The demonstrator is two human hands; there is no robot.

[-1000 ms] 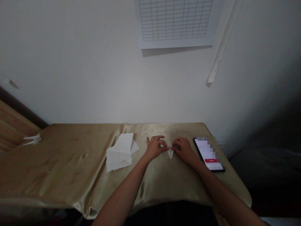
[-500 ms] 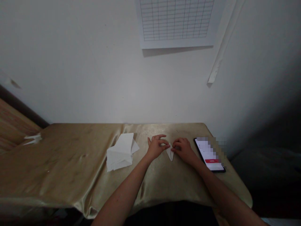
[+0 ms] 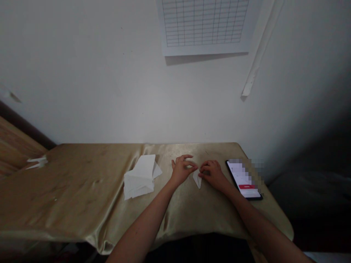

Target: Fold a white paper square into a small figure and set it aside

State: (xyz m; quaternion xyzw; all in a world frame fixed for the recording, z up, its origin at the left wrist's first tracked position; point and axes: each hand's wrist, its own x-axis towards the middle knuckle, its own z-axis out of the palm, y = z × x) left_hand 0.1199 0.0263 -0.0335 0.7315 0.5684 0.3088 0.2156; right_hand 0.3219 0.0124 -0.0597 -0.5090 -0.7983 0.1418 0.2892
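A small piece of folded white paper (image 3: 197, 179), tapering to a point toward me, is between my hands over the table. My left hand (image 3: 182, 170) pinches its upper left part with thumb and forefinger, the other fingers held away. From the other side, my right hand (image 3: 212, 173) closes its curled fingers on the upper right edge. The hands partly cover the paper's far end. To the left lies an uneven stack of white paper sheets (image 3: 139, 177), apart from both hands.
A gold satin cloth (image 3: 82, 190) with folds covers the table. On the right lies a lit phone (image 3: 248, 191). White scraps (image 3: 38, 162) rest at the far left. Behind the table is a wall with a gridded paper sheet (image 3: 204, 27) and a loose strip (image 3: 251, 80).
The folded paper's near tip has shifted slightly, and its sides look a little more rounded. Both hands have barely moved.
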